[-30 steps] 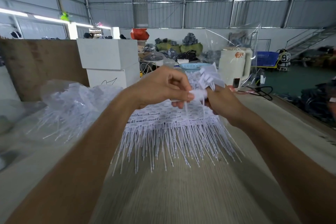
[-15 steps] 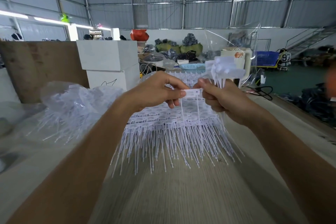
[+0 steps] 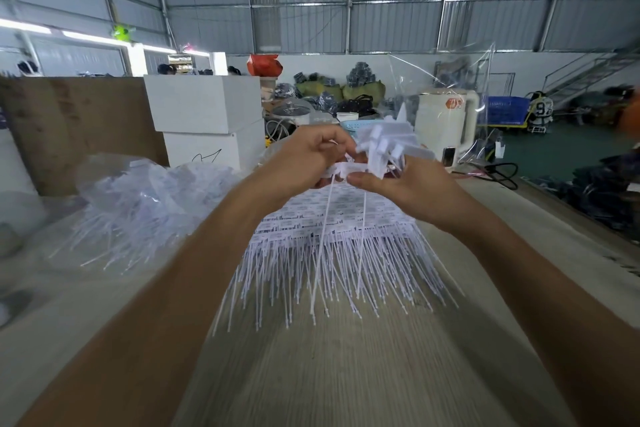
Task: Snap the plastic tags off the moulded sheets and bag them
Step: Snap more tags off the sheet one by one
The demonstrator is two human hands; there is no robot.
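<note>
A pile of white moulded tag sheets (image 3: 339,236) lies on the wooden table (image 3: 346,374), thin tails fanned toward me. Above it, my left hand (image 3: 304,156) and my right hand (image 3: 408,187) pinch the two ends of a small strip of white tags (image 3: 346,168), whose two long tails hang down over the pile. My right hand also holds a bunch of loose snapped-off tags (image 3: 388,142) sticking up behind its fingers. A clear plastic bag (image 3: 145,198) stuffed with white tags lies to the left.
White boxes (image 3: 204,114) are stacked behind the bag, beside a brown board (image 3: 76,128). A cream kettle (image 3: 446,121) and a clear upright bag (image 3: 446,80) stand at the back right. The table's right edge (image 3: 571,215) drops to a green floor.
Both hands have drawn closer together on the small strip. The bunch in my right hand has shifted left and nearer to my left hand.
</note>
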